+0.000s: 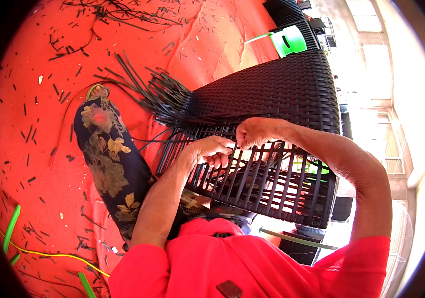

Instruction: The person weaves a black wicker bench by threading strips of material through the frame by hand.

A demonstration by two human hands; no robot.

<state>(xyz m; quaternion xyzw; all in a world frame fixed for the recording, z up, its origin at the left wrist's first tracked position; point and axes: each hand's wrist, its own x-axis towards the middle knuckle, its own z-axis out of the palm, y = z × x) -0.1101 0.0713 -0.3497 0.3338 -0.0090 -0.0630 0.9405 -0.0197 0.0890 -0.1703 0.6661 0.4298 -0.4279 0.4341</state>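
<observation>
Left hand [213, 150] and right hand [253, 133] curl at wicker panel [277, 84], grip unclear; far part densely woven, near strips [260, 183] unfilled.

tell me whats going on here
A person has both hands at a dark woven panel. The left hand and right hand are close together, fingers curled; whether they pinch a strip is unclear. The panel is tightly woven beyond the hands and open-slatted nearer the body. Loose strips fan out from its left end.
</observation>
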